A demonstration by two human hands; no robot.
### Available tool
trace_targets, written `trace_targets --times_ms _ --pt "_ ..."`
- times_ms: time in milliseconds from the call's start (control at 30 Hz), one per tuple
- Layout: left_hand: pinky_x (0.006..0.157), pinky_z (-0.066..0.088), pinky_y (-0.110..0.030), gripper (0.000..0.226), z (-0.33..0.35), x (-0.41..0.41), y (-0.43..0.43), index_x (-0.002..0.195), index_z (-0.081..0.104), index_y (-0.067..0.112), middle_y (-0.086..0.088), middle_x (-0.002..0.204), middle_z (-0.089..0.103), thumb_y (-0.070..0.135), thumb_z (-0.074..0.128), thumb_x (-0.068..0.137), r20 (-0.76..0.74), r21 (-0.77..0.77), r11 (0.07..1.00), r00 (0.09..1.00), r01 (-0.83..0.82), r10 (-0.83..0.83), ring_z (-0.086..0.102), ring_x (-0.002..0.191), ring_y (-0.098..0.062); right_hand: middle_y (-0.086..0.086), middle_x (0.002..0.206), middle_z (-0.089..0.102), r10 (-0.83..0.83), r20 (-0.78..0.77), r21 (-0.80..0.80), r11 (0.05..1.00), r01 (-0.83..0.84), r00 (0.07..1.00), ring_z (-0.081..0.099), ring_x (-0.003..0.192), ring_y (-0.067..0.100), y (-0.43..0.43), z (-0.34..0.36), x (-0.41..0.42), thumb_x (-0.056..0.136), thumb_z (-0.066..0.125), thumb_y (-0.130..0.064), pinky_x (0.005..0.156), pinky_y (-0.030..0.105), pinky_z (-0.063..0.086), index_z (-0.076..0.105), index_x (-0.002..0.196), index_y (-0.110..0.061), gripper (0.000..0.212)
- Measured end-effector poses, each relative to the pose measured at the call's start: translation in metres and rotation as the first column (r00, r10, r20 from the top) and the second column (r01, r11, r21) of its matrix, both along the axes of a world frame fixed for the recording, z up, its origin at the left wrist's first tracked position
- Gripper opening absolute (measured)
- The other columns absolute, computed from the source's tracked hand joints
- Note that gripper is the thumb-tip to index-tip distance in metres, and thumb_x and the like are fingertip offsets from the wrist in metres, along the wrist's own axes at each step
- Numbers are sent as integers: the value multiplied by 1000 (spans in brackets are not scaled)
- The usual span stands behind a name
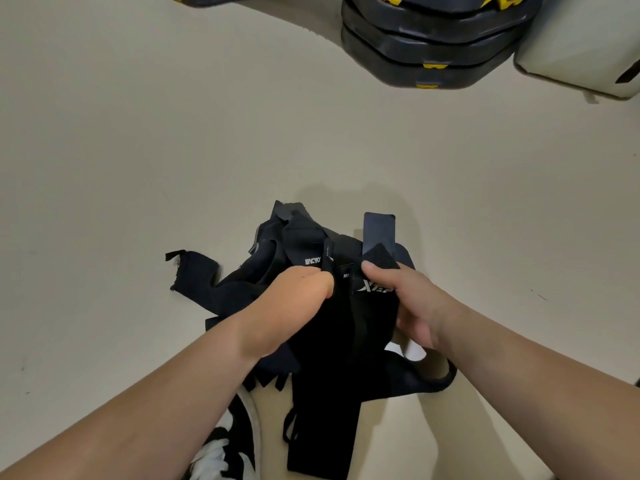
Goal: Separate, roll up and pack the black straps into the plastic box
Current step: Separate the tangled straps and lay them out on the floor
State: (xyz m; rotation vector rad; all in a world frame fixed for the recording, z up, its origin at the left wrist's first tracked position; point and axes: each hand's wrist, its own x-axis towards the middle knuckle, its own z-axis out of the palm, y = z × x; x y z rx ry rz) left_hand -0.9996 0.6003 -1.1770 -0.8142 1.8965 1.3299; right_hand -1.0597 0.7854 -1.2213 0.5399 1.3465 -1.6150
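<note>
Straps (325, 344) clutched by left hand (287, 303), right hand (412, 299); black-yellow stack (429, 46) beyond, shoe (225, 445) below.

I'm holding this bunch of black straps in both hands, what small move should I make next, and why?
Probably ease the hands apart to draw one strap free. The left hand and right hand both grip one tangled bundle of black straps, with ends hanging loose and none in view rolled yet.

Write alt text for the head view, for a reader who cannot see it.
A person's left hand and right hand grip a tangled bundle of black straps above a pale floor. Stacked black-and-yellow objects sit beyond, and a black-and-white shoe shows below.
</note>
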Motion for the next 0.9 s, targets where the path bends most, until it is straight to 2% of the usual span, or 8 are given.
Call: trace_targets --times_ms 100,233,367,467,600,733,833,900 --pt "113 40 -39 42 -15 -11 1 148 52 10 -14 152 53 29 42 113 89 -69 995 993 -78 84 50 141 -34 11 108 81 -19 -32 36 999 21 999 81 92 27 -6 -1 1 96 74 -17 70 36 62 69 128 -17 33" --pt "101 53 -41 53 0 -11 -4 110 70 20 1 113 73 67 48 99 -10 -15 981 981 -195 194 68 108 -22 8 106 81 24 -39 -17 1000 -24 999 80 89 21 -7 2 0 97 70 -8 68 32 61 65 130 -17 35" --pt "81 49 -34 41 -11 -6 -5 111 65 2 -7 92 64 40 50 109 -104 -27 986 982 -163 160 61 87 -20 6 99 80 94 -1 -131 987 -93 996 78 81 21 0 9 -5 96 64 -2 66 29 61 71 122 -15 30" --pt "74 45 -35 38 -10 -1 -13 106 61 -5 -10 88 58 31 48 110 -153 -101 970 967 -219 203 54 83 -22 9 106 77 127 -11 -130 983 -127 992 72 91 29 7 13 -18 85 67 -5 86 34 53 73 121 -15 38" --pt "74 41 -40 26 -1 5 -27 87 52 12 -6 85 52 32 49 104 -208 -59 914 900 -401 382 48 81 -24 8 93 76 -16 -51 -51 999 13 999 72 73 26 17 20 -42 91 56 -2 67 32 56 70 121 -12 35" --pt "78 51 -41 40 15 8 -25 88 57 15 -9 82 58 53 67 91 -184 83 883 864 -461 468 59 77 -28 11 103 79 -60 -117 91 993 71 991 74 88 31 10 11 -40 96 62 -6 78 39 56 68 121 -11 26" --pt "96 62 -47 41 28 7 -21 106 70 -4 -21 101 78 33 79 93 -200 202 873 854 -443 480 77 95 -37 11 110 80 -53 -174 199 976 88 983 77 101 32 0 4 -30 100 66 -9 78 41 61 69 120 -16 22" --pt "84 62 -41 16 42 1 -22 96 72 -1 -19 92 77 14 76 92 -244 230 853 821 -468 517 76 86 -34 11 110 79 -15 -196 256 964 66 980 77 101 32 -1 2 -25 101 67 -10 82 42 63 69 120 -17 20"
